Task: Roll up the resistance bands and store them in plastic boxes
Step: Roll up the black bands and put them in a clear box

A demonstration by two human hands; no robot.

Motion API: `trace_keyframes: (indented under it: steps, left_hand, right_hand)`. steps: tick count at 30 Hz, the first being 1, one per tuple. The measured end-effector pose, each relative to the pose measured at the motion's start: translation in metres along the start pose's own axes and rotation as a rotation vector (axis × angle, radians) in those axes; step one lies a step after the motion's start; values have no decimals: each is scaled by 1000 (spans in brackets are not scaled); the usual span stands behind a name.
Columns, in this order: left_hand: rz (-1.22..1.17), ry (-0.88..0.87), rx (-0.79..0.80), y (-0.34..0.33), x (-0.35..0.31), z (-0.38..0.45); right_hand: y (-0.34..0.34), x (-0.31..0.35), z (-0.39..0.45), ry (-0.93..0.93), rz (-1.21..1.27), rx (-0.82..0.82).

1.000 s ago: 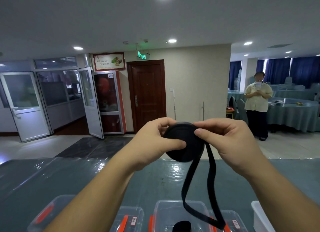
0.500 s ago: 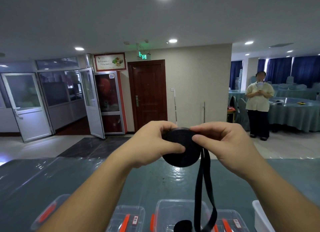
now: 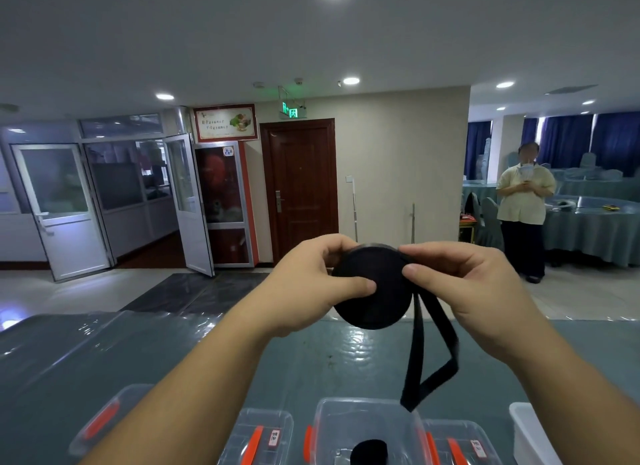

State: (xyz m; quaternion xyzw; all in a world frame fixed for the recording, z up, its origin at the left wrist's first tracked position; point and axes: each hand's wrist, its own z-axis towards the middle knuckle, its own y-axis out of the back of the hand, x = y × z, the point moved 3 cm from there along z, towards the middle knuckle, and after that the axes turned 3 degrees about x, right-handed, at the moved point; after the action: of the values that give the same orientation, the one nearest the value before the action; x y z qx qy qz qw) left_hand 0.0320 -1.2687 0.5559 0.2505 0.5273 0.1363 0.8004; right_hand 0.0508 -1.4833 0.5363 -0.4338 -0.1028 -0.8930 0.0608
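Both hands raised together at mid-frame, gripping from either side.

The left hand comes up from the lower left on a bare forearm, thumb lying across the near face of the rolled band, fingers curled behind its top edge. The right hand enters from the lower right, thumb and forefinger pinching the roll's upper right rim, remaining fingers loosely bent. Both wrists are angled inward.

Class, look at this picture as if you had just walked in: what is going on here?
A person is rolling up a black resistance band above a table. The left hand and right hand both grip the roll, and a loose loop hangs unrolled. Below stands an open plastic box holding another rolled band.
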Motion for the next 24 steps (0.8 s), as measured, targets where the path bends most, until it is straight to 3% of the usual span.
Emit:
trace_keyframes:
  steps: [3, 7, 13, 18, 24]
  left_hand:
    - [-25, 7, 20, -5, 1, 1]
    - [252, -25, 78, -2, -5, 4]
    - [-192, 25, -14, -2, 5, -1]
    - [87, -52, 66, -5, 1, 3]
    - [-137, -54, 53, 1, 6, -1]
  right_hand:
    - [0, 1, 4, 6, -39, 6]
    - [-5, -1, 5, -24, -97, 62]
    - [1, -5, 2, 9, -49, 15]
    - [-6, -3, 4, 6, -203, 77]
    - [-4, -6, 3, 15, -157, 83]
